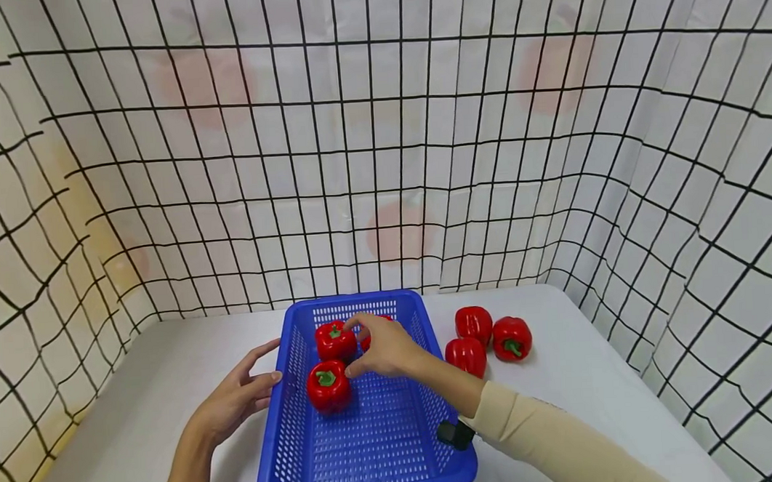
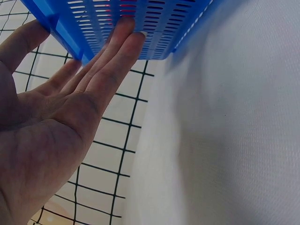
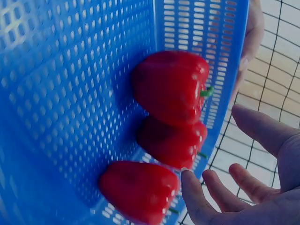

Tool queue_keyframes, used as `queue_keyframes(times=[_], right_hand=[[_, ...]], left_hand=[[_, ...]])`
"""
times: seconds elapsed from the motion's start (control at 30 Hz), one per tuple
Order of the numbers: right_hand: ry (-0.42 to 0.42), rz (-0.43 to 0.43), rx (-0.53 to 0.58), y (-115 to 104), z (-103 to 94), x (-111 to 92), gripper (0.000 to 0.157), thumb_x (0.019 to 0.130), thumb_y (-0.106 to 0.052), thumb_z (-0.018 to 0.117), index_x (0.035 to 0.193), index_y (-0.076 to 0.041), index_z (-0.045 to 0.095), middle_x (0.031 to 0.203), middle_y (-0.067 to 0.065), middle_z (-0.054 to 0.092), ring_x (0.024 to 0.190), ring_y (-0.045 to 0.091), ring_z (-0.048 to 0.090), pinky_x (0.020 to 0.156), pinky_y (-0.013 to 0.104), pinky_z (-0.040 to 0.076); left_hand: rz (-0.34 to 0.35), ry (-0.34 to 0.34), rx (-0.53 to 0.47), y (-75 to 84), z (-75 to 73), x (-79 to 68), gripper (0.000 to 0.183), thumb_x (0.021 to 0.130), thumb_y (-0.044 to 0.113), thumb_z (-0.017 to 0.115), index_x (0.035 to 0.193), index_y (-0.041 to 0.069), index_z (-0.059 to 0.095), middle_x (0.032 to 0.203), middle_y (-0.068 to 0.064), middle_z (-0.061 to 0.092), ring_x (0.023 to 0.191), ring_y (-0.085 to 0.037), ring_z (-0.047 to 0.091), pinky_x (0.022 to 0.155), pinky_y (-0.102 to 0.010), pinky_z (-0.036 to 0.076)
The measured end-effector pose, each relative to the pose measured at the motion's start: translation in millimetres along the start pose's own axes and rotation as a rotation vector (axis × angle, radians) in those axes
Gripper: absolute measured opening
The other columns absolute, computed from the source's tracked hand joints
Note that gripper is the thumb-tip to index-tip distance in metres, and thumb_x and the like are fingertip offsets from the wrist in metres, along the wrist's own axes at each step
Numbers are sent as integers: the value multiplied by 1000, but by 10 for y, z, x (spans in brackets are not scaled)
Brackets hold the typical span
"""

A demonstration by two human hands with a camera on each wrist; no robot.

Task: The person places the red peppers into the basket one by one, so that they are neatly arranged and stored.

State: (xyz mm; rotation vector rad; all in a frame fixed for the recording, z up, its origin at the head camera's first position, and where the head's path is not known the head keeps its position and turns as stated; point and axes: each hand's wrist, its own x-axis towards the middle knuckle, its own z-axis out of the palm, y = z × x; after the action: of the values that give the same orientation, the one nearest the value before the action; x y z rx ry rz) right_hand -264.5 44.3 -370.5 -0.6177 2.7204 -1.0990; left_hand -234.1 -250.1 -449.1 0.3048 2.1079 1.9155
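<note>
A blue perforated basket holds three red bell peppers. One bell pepper sits along the left wall, another lies just beyond it, and the third is mostly behind my right hand in the head view. That right hand hovers over the basket with thumb and fingers spread around air, its fingertips close to the peppers. At the basket's left side is my left hand. In the left wrist view its nearly straight fingers lie against the slotted wall, with the thumb at the rim.
Right of the basket, three more red bell peppers stand grouped on the white table, among them one with its green stem facing forward. Black wire mesh over white sheeting encloses the back and sides.
</note>
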Motion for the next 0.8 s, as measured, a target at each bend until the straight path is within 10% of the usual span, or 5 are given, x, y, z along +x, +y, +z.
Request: queue_keyframes(times=[0.8], right_hand=[[186, 99, -93, 459, -750, -245, 69, 82, -34, 83, 142, -20, 52, 123, 15, 68, 110, 31, 66, 78, 41, 64]], left_hand=[[0, -2, -2, -7, -18, 8, 77, 103, 24, 59, 164, 22, 12, 145, -31, 52, 114, -36, 70, 97, -41, 58]])
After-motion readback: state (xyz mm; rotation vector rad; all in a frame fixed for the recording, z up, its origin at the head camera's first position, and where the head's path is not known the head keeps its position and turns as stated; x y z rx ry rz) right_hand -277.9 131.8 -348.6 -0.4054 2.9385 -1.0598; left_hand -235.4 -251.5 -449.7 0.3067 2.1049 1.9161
